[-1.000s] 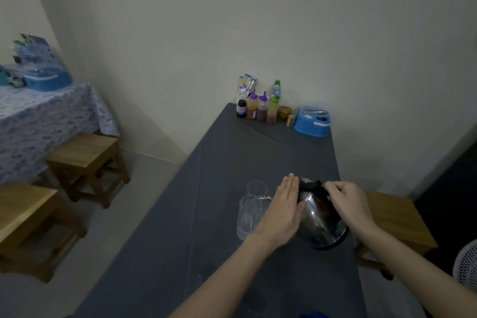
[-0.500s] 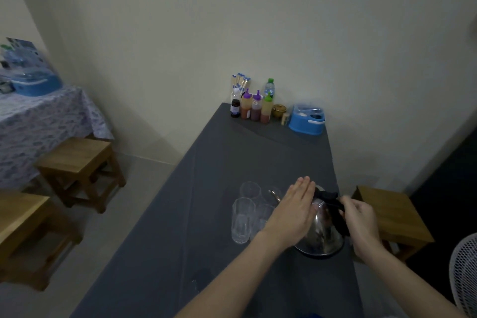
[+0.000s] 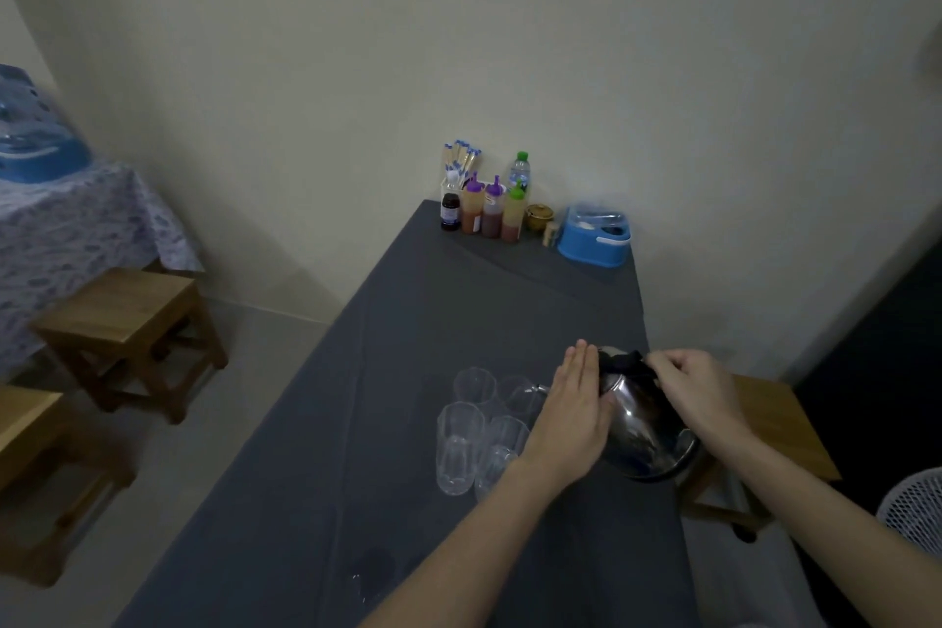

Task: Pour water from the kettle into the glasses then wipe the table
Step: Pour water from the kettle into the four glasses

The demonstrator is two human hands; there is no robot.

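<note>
A shiny steel kettle (image 3: 643,428) with a black handle and lid is tilted to the left, its thin spout over the far right glass (image 3: 519,394). My right hand (image 3: 698,393) grips the black handle at the top. My left hand (image 3: 573,418) lies flat against the kettle's left side, fingers together and straight. Several clear glasses stand in a cluster on the dark grey tablecloth (image 3: 459,311): a near left glass (image 3: 458,444), a near right glass (image 3: 502,449) partly behind my left wrist, and a far left glass (image 3: 474,385).
At the table's far end stand sauce bottles (image 3: 492,214), a chopstick holder (image 3: 461,163), a water bottle (image 3: 520,171) and a blue box (image 3: 594,237). Wet spots (image 3: 374,571) mark the near cloth. Wooden stools (image 3: 130,321) stand left; another stool (image 3: 775,428) and a fan (image 3: 912,510) right.
The kettle, set down upright half a second ago, is lifted and tilted left again toward the glasses. My right hand has gone back up to the handle's top.
</note>
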